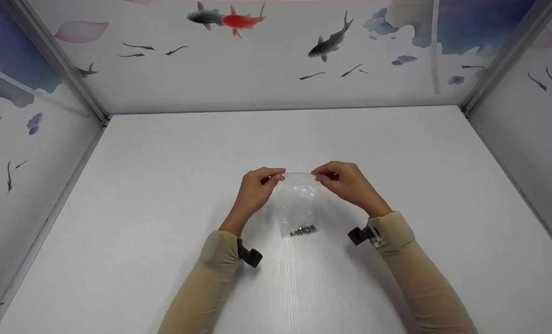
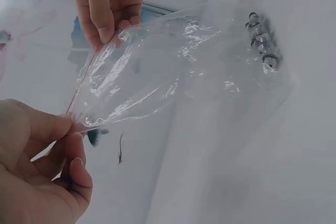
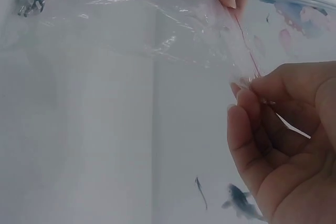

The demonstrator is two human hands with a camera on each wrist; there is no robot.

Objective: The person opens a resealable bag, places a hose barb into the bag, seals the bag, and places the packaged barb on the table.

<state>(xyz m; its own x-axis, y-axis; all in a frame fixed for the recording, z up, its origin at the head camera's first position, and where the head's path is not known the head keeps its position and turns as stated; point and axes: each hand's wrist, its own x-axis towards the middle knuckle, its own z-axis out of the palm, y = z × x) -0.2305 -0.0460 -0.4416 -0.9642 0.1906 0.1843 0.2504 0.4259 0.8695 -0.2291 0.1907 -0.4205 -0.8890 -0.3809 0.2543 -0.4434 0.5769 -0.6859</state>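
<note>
A clear zip-lock bag (image 1: 298,202) with a red seal line hangs between the two hands over the white table. Several small metal parts (image 1: 303,230), shiny like screws, are gathered in its bottom end; the left wrist view shows these metal pieces (image 2: 261,43) too. My left hand (image 1: 257,185) pinches the bag's left top corner between thumb and fingers. At the opposite top corner, my right hand (image 1: 345,183) pinches the seal edge the same way. The red line (image 3: 247,43) runs taut from one hand to the other in the right wrist view.
The white table (image 1: 141,208) spreads around the hands. White panels printed with fish stand on three sides, the back panel (image 1: 266,74) joining grey metal corner posts (image 1: 67,65). A small black camera (image 1: 252,256) is strapped to the left wrist, another black camera (image 1: 358,235) to the right.
</note>
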